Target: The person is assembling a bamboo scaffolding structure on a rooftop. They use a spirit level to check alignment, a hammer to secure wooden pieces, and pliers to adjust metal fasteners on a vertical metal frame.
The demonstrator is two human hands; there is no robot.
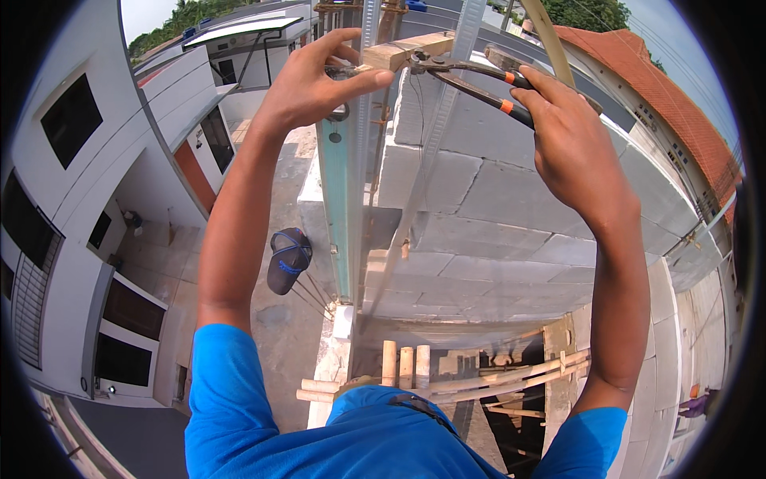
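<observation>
My left hand (311, 84) is raised at the top end of a long teal spirit level (341, 199), its thumb stretched out and fingers apart. Its thumb lies by the left end of a short wooden batten (407, 51). The level stands upright beside a thin perforated metal strip (368, 120); whether my palm touches it I cannot tell. In my right hand (570, 144) are the black handles of a pair of pincers (471, 80) with orange bands. The pincers' jaws are against the front face of the batten, where dark wire seems to be.
A grey block wall (487, 199) runs to the right. Below are bamboo poles (511, 379) over a dark opening. A dark cap (289, 259) with blue trim lies left of the level, near thin rods. A second perforated strip (447, 88) slants down beside the wall.
</observation>
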